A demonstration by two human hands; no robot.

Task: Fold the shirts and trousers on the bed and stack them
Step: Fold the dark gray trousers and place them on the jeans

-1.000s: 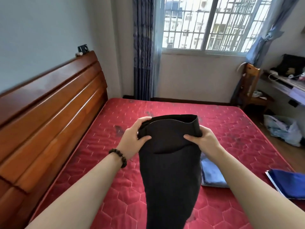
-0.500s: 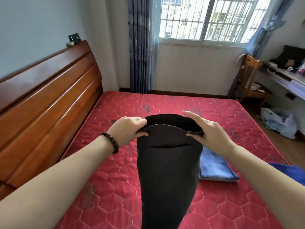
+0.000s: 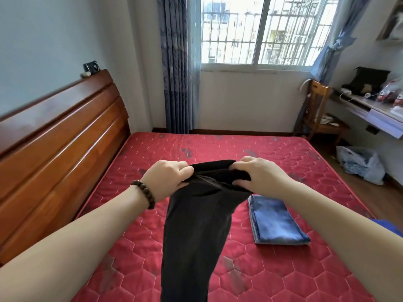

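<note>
I hold a pair of black trousers [image 3: 194, 232] up over the red quilted mattress [image 3: 272, 269]. My left hand [image 3: 168, 179] grips the waistband at its left end and my right hand [image 3: 259, 175] grips its right end, the band bunched between them. The legs hang down towards the bottom edge of the view. A folded pair of blue jeans [image 3: 277, 221] lies flat on the mattress just right of the hanging trousers. A corner of a blue garment [image 3: 386, 227] shows at the right edge, beyond my right forearm.
A wooden headboard [image 3: 54, 144] runs along the left side of the bed. Beyond the bed stand a window with curtains, a wooden chair [image 3: 320, 114] and a desk [image 3: 370, 110] at the right. A plastic bag [image 3: 362, 164] lies on the floor.
Both hands have closed in on the waistband and bunched it, the right hand going from a loose fingertip hold to a full grip. The view has tilted up and more of the jeans shows.
</note>
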